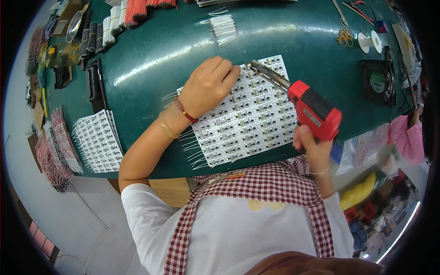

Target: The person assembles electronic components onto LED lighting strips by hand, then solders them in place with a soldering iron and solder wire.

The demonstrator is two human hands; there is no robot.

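A white panel of small circuit boards [256, 117] lies tilted on the green table. Several thin white wires [195, 153] stick out past its left edge. My left hand [208, 85] rests over the panel's upper left part, fingers curled and pinched near the top edge; whatever is between the fingertips is hidden. In my right hand [314, 146] is a red and black soldering gun [316, 110], gripped by its handle. Its metal tip reaches the panel's top edge, just right of my left fingertips. Beyond the panel lies a bundle of white wires [223, 30].
More circuit board panels [97, 142] are stacked at the left, beside a black bar-shaped tool [95, 82]. Red wire bundles [135, 11] line the far left. At the right are a white spool [369, 42], scissors [344, 37] and a black fan-like device [378, 81].
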